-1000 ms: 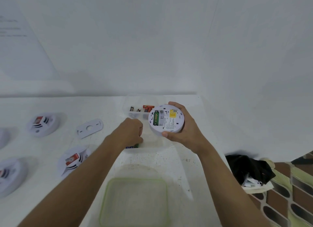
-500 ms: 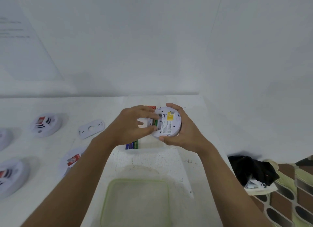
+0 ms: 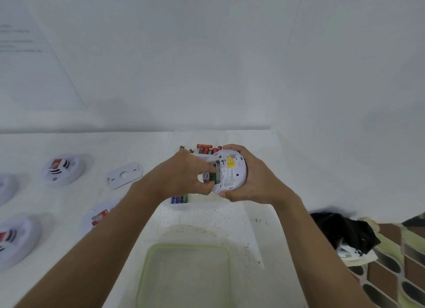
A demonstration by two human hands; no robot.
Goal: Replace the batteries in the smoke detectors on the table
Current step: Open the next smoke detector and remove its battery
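A white table (image 3: 69,147) was seen across the lower half of the frame, with a green-rimmed lid (image 3: 184,273) at bottom centre. Several smoke detectors (image 3: 63,170) were laid out at the left, seemingly unopened, with a mounting plate (image 3: 124,175) beside them. At centre, one detector (image 3: 232,170) was held back-up in the clasped right hand (image 3: 255,183). A green battery (image 3: 213,176) in its open bay was pinched by the left hand (image 3: 184,176). Red batteries (image 3: 207,149) lay just behind. Most of the job was judged still undone.
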